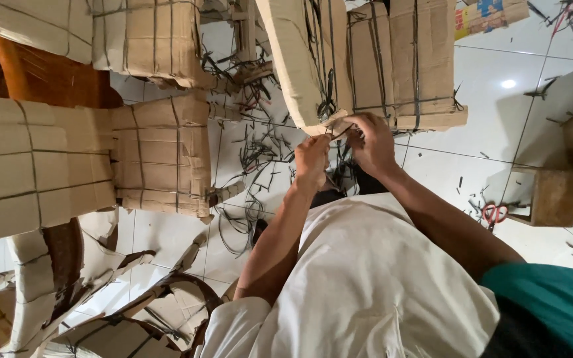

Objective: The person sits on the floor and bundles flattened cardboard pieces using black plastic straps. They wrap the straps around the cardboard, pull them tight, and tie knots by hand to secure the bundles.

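Both my hands meet at the lower corner of a cardboard-wrapped bundle (300, 59) bound with thin black straps. My left hand (312, 161) is closed, pinching a black strap (337, 134) at that corner. My right hand (370, 142) is closed on the same strap just to the right, fingers pressed against the cardboard edge. A second strapped cardboard bundle (406, 59) stands right behind it. The strap's ends are hidden between my fingers.
More cardboard-wrapped, strapped furniture pieces (160, 156) crowd the left and top, with brown wood (48, 76) showing between them. Cut black strap scraps (260, 152) litter the white tile floor. Red-handled scissors (495, 212) lie on the floor at right, beside a cardboard-covered block (555, 195).
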